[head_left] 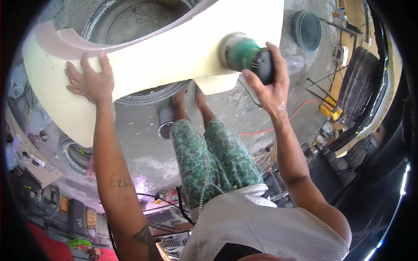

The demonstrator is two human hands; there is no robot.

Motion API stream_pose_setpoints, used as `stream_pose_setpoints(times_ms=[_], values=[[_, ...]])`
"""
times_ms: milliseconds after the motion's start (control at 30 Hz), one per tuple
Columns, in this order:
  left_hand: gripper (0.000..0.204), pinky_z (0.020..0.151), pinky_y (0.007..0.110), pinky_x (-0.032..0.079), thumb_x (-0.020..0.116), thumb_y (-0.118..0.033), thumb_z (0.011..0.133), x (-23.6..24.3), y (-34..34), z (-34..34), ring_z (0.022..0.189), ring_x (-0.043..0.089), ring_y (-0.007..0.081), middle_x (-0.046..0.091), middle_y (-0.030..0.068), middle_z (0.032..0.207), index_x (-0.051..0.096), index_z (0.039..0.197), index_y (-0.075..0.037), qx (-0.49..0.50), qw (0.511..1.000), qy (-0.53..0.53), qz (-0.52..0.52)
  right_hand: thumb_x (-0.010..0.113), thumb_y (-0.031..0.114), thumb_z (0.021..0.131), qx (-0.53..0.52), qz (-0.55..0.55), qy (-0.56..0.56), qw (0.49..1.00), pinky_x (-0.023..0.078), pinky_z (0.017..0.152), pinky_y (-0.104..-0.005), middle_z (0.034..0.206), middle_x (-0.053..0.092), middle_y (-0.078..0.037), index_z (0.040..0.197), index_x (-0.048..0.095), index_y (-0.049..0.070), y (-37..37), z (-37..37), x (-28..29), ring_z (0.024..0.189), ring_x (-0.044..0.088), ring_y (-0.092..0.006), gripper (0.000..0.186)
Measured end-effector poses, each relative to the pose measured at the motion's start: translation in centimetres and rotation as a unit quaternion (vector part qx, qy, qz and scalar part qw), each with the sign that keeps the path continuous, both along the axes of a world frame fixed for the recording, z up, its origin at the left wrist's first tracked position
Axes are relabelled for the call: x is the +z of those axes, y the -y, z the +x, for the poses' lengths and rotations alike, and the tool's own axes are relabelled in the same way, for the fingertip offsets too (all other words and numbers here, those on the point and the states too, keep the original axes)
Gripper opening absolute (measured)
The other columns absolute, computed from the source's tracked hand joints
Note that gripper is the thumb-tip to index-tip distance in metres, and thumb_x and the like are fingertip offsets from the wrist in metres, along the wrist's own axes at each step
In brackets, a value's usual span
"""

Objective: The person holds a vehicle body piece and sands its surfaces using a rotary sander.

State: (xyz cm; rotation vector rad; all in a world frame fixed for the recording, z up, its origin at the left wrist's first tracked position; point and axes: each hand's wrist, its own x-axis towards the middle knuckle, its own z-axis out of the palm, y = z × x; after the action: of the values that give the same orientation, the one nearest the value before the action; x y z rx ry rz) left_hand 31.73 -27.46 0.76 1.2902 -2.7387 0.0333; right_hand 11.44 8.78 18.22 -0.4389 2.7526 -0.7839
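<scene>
A pale cream car fender (161, 63) with a curved wheel-arch cutout lies in front of me, propped on tires. My left hand (92, 82) rests on its left part with the fingers spread, close to the arch edge. On the right, my right hand (274, 87) is wrapped round the black end of a green and black power sander (244, 53). The sander's head is against the fender's surface and looks slightly blurred. Its pad is mostly hidden behind the body.
Beneath the fender a tire (150, 97) shows, with a dark can (166, 119) by my feet. A grey bucket (308, 30) stands at the far right. An orange hose (299, 108) runs over the concrete floor; another tire (358, 78) and clutter line the right side.
</scene>
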Motion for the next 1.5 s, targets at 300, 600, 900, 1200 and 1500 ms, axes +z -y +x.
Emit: stream_pose_setpoints(times_ms=[300, 600, 900, 1200, 1500], values=[[0.067, 0.120, 0.068, 0.004, 0.051, -0.066, 0.098, 1.5, -0.8, -1.0, 0.156, 0.013, 0.0425, 0.026, 0.0303, 0.161, 0.057, 0.142, -0.017, 0.005, 0.998, -0.045, 0.041, 0.095, 0.019, 0.071, 0.115, -0.223, 0.189, 0.949, 0.050, 0.109, -0.0420, 0.137, 0.063, -0.013, 0.140, 0.059, 0.009, 8.1, 7.3, -1.0, 0.128, 0.060, -0.0267, 0.079], [0.073, 0.120, 0.068, 0.003, 0.046, -0.070, 0.098, 1.2, -0.7, -0.7, 0.156, 0.010, 0.0451, 0.021, 0.0313, 0.163, 0.054, 0.146, -0.016, 0.007, 0.998, -0.030, 0.046, 0.094, 0.011, 0.073, -0.227, -0.363, 0.252, 0.868, 0.053, 0.106, -0.0404, 0.133, 0.063, -0.015, 0.146, 0.053, 0.007, 0.9, 3.6, -0.8, 0.122, 0.064, -0.0261, 0.083], [0.065, 0.118, 0.067, 0.008, 0.048, -0.062, 0.101, 2.2, -1.2, -1.3, 0.155, 0.012, 0.0456, 0.020, 0.0346, 0.162, 0.053, 0.145, -0.014, 0.015, 0.998, -0.005, 0.056, 0.095, 0.019, 0.073, -0.116, -0.342, 0.236, 0.902, 0.046, 0.111, -0.0384, 0.137, 0.058, -0.012, 0.147, 0.052, 0.014, 4.8, 8.2, -2.4, 0.127, 0.057, -0.0245, 0.086], [0.067, 0.118, 0.066, 0.010, 0.045, -0.062, 0.103, 2.1, -1.3, -1.3, 0.155, 0.013, 0.0449, 0.021, 0.0362, 0.161, 0.052, 0.146, -0.012, 0.008, 0.999, -0.008, 0.048, 0.088, 0.011, 0.080, -0.264, -0.458, 0.297, 0.795, 0.064, 0.075, -0.0335, 0.131, 0.059, -0.017, 0.155, 0.038, 0.015, 3.8, 7.3, -2.5, 0.112, 0.066, -0.0242, 0.090], [0.064, 0.119, 0.064, 0.013, 0.045, -0.061, 0.103, 2.2, -1.5, -1.4, 0.152, 0.018, 0.0481, 0.023, 0.0363, 0.161, 0.054, 0.144, -0.012, 0.021, 0.999, -0.008, 0.049, 0.085, 0.014, 0.084, -0.157, -0.424, 0.184, 0.872, 0.050, 0.107, -0.0392, 0.143, 0.054, -0.016, 0.155, 0.041, 0.009, 1.9, 7.7, -3.8, 0.129, 0.057, -0.0269, 0.083]])
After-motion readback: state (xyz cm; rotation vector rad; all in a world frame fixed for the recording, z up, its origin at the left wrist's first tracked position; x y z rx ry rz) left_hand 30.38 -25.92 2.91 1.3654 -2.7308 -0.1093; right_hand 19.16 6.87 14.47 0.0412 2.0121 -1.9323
